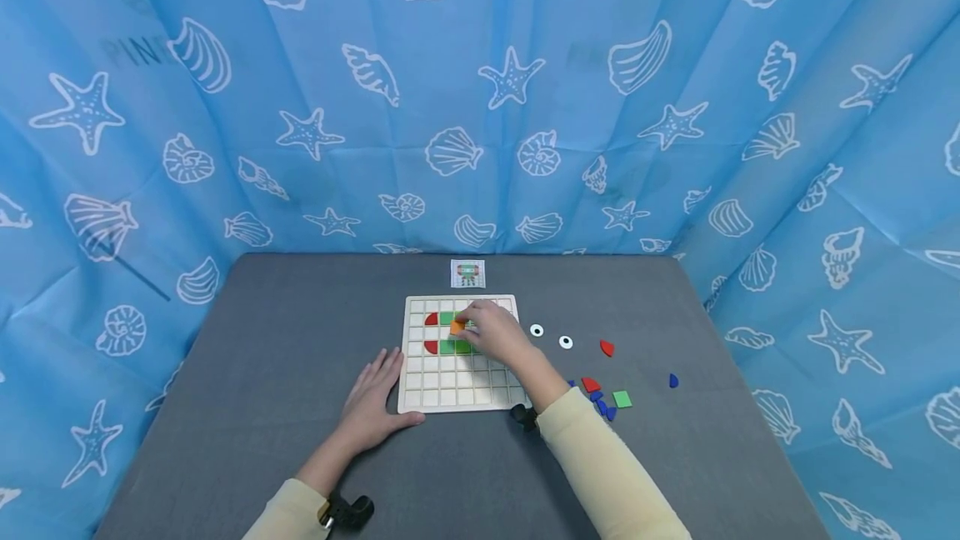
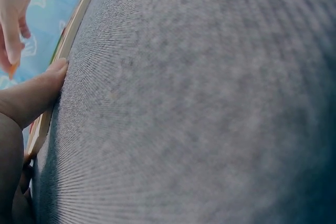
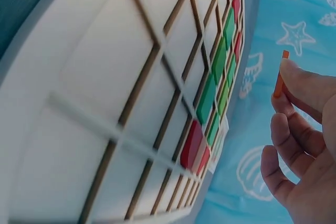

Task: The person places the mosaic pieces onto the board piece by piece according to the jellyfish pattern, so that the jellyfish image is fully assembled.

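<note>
Orange tile (image 1: pixel 456 328), one pinched, two white discs (image 1: pixel 566 342)

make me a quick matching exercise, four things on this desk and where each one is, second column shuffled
1. orange piece
2. left hand
3. picture card
4. lone blue piece

a. beyond the board's far edge
b. rightmost of the loose pieces
c. pinched by the right hand
d. at the board's left side

Pairs: 1-c, 2-d, 3-a, 4-b

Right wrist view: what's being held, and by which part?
An orange tile, pinched near its edges by the right hand; exact contact is partly hidden.
</note>
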### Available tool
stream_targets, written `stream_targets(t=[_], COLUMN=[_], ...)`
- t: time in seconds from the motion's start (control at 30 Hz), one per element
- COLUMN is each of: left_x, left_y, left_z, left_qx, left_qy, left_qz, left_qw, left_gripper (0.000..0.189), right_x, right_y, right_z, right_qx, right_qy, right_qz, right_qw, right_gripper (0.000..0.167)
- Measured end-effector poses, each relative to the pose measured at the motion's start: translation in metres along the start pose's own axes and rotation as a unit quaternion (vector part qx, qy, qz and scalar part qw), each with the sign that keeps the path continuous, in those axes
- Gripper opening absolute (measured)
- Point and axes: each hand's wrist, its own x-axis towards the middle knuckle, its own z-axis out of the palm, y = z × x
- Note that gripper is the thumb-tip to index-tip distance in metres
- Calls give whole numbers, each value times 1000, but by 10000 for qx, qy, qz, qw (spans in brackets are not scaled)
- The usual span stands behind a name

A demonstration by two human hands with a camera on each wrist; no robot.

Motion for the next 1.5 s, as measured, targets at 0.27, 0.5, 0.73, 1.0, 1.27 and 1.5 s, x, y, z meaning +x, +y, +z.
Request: stream_targets(t=[0.27,0.5,0.73,1.0,1.27,1.5], left_x=[1,1,1,2,2,2], left_y=[-1,-1,-3,-3,-3,-2], left_z=[0,0,1,3,3,1], left_qx=[30,58,97,77,54,41], left_qy=[50,66,10,47,171,112], left_qz=[64,110,63,52,81,77], left_qw=[10000,9999,9999,9999,9998,9999], left_gripper=[118,119,119,120,119,119], right_x=[11,19,32,38,39,40], right_y=[-10,-15,-23,-26,-25,-25], right_z=[12,23,32,40,40,41], right_qx=[-25,-85,-347,-267,-171,16], right_qy=[-236,-422,-545,-575,-650,-682], right_qz=[26,-35,126,346,329,585], right_qw=[9997,9991,9978,9974,9972,9960], right_gripper=[27,27,28,26,25,23])
